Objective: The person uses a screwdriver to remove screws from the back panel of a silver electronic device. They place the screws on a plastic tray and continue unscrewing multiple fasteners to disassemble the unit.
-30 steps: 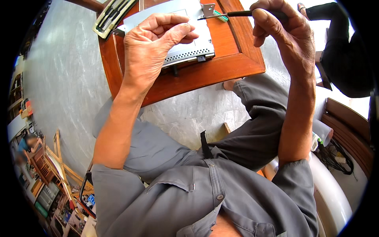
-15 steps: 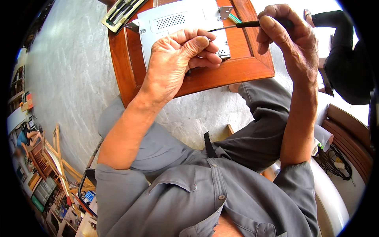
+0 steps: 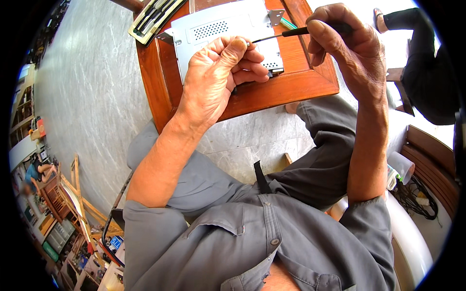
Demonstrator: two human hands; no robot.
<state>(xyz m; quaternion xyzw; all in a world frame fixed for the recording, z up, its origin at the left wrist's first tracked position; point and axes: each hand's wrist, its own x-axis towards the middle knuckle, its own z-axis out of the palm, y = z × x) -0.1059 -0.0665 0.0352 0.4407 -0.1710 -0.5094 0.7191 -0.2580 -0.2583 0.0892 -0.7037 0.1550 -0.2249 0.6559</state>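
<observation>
My left hand [image 3: 218,70] pinches a tiny metal piece, seemingly a screw [image 3: 248,44], between thumb and forefinger, its other fingers loosely curled. From the right, my right hand [image 3: 352,51] grips a slim screwdriver [image 3: 297,32] by its black handle. The screwdriver's shaft points left, and its tip is at or very near the small piece; whether they touch cannot be made out. Below both hands, a flat silver metal case [image 3: 238,22] with vent holes and corner brackets lies on a reddish wooden table [image 3: 296,89]. My left hand hides part of the case's near side.
An open tool set [image 3: 154,20] lies at the table's far left corner. Beside the right bracket is a green-striped item [image 3: 288,23]. Another person's dark-clothed leg [image 3: 412,34] shows at right, above coiled black cable [image 3: 417,199]. Wooden frames [image 3: 80,199] stand at lower left.
My right hand and the screwdriver have moved slightly left, toward my left hand. The left thumb has shifted, and the small piece now shows at its fingertips. The whole view has shifted a little.
</observation>
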